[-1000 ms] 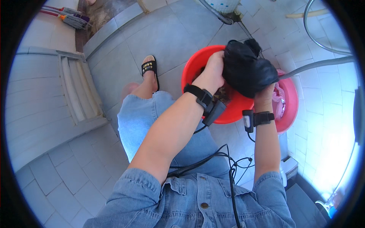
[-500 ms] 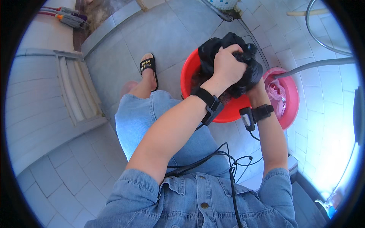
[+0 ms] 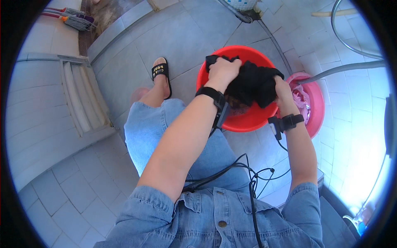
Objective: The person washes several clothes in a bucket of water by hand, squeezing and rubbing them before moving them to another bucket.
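A wet-looking black cloth (image 3: 252, 84), perhaps a garment, is stretched between my two hands over a red basin (image 3: 256, 124). My left hand (image 3: 224, 73) is closed on its left end. At the opposite end, my right hand (image 3: 283, 91) grips the cloth near the basin's right rim. Some water with suds shows in the basin below the cloth. The cloth hides much of the basin's inside.
A pink basin (image 3: 317, 111) holding pink fabric (image 3: 301, 101) stands close on the right. A grey hose (image 3: 343, 71) runs along the tiled wall into it. Black cables (image 3: 231, 167) cross my lap. Mops (image 3: 76, 21) lie at the far left.
The bunched cloth has been lowered and spread out between my hands. My left hand has moved left, my right hand slightly right, and more of the red basin shows.
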The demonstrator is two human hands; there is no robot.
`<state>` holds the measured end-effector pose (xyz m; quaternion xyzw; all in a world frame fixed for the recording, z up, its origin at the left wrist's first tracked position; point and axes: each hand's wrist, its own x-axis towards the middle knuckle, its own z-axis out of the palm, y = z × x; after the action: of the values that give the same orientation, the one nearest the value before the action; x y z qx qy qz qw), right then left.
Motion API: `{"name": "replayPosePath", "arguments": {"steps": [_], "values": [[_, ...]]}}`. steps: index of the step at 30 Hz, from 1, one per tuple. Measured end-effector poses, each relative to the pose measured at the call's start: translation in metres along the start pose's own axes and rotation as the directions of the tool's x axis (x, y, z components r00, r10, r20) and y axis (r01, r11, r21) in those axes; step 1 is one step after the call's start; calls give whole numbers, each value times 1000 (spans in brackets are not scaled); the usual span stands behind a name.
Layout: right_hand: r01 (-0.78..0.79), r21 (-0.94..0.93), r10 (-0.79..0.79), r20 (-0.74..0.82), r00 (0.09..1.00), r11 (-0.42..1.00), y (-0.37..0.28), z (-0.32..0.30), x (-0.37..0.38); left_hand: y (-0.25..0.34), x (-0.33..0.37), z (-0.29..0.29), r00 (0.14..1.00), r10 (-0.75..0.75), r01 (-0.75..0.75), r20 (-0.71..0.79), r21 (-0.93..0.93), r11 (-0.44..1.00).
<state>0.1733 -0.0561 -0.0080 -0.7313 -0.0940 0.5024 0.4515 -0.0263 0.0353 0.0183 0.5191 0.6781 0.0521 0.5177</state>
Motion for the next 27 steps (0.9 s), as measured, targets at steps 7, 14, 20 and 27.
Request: {"name": "replayPosePath", "arguments": {"steps": [7,14,20,27], "values": [[-1,-472,9,14,1000,882,-4,7,-19,2,-1,4,965,-98,232,244,-615,754],[258,-908,468,395,791,330,19,54,-21,1,-8,-9,924,-219,380,312,-712,590],[582,-715,-7,629,778,388,38,67,63,21,-6,-13,912,-351,364,212,-814,453],[636,-757,282,649,706,150,92,108,65,6,12,-26,951,-188,310,247,-760,571]]}}
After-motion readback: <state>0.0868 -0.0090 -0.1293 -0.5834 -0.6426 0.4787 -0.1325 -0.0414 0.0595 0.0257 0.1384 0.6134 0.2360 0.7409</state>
